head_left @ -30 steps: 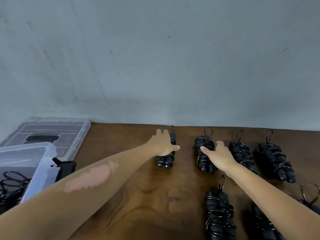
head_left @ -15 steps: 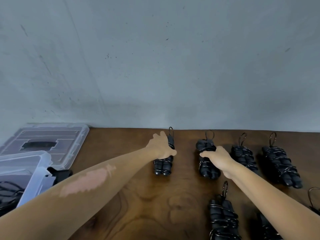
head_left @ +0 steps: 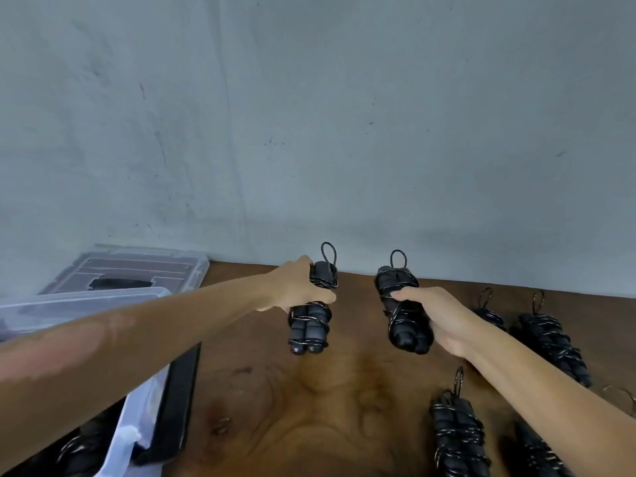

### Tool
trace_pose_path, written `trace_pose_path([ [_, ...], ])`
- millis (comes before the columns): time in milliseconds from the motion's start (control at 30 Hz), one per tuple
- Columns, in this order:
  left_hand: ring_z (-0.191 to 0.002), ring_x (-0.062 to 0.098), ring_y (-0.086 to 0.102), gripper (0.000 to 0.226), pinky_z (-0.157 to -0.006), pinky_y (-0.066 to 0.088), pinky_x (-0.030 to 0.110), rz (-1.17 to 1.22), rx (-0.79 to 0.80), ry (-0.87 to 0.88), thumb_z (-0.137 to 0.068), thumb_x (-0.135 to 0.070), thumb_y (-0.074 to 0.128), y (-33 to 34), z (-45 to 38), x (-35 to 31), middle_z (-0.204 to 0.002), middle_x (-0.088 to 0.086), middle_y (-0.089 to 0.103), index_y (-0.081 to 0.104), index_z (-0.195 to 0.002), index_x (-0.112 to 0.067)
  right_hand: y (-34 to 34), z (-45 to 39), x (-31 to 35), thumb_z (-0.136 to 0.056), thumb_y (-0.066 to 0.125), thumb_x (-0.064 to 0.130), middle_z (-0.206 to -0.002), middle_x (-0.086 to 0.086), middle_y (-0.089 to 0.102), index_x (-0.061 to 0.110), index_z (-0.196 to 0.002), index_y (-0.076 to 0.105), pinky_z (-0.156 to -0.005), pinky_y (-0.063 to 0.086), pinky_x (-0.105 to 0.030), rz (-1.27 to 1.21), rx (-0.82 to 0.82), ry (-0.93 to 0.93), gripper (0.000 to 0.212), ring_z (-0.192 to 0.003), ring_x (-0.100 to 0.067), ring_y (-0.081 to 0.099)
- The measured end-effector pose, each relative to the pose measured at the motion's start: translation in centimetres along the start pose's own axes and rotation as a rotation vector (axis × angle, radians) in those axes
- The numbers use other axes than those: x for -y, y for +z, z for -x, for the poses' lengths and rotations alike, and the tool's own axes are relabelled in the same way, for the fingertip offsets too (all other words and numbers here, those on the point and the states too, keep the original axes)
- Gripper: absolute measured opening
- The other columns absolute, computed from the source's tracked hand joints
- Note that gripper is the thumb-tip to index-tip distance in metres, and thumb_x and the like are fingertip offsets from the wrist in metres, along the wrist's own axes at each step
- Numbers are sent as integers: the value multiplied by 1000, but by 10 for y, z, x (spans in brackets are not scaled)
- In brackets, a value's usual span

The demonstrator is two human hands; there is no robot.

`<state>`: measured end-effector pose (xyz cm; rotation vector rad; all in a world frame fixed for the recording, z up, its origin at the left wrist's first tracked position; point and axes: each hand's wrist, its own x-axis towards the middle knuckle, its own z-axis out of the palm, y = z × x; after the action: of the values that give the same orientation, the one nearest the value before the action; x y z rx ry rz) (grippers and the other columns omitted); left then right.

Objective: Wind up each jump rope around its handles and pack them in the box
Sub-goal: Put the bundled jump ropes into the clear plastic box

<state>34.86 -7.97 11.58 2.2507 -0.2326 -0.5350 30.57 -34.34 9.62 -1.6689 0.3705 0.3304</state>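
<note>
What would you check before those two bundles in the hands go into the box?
1. Left hand grips its wound jump rope: ok.
2. Right hand grips the second wound rope: ok.
3. Cords stay wrapped round both handle pairs: ok.
4. Clear plastic box open at lower left: ok.
5. Room left inside the box: cannot tell.
6. Other bundles wait on the wooden table: ok.
</note>
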Motion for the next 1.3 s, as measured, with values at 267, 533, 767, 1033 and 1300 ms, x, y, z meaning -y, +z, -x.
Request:
trace_pose_path([
  [267,-77,19,60,23,-69,51,32,27,-24,125,-92,-26,77,-73,75,13,-87,6,60,59,-97,-13,80,64,47,-91,64,13,-87,-8,72,5,-112,67,-71,57,-33,-126,184,-24,22,-75,-22,70],
  [533,-91,9,65,45,-74,45,25,-131,-202,80,-80,-53,84,-135,147,50,-101,-4,71,64,-106,-22,170,103,64,-74,72,19,-96,-14,71,1,-117,67,-79,58,-39,-125,330,-64,48,-83,-25,68],
  [767,-76,12,59,82,-77,41,28,-134,-173,8,-53,-72,83,-170,196,91,-87,5,74,71,-106,-10,239,126,66,-89,67,10,-90,-11,69,7,-105,68,-83,57,-44,-106,386,-94,17,-81,-25,68],
  [1033,-100,21,70,53,-93,55,37,-267,-87,-87,-76,-51,88,-180,225,154,-106,2,75,66,-111,-18,306,145,63,-91,74,26,-108,-13,75,11,-121,66,-101,55,-48,41,445,-110,35,-102,-28,73],
  [1300,-93,23,71,51,-89,55,43,-264,-76,-18,-72,-54,83,-167,239,204,-98,6,76,67,-98,-14,361,141,33,-74,80,60,-137,9,58,27,-142,43,-74,51,-11,636,243,-372,84,-104,-2,63],
])
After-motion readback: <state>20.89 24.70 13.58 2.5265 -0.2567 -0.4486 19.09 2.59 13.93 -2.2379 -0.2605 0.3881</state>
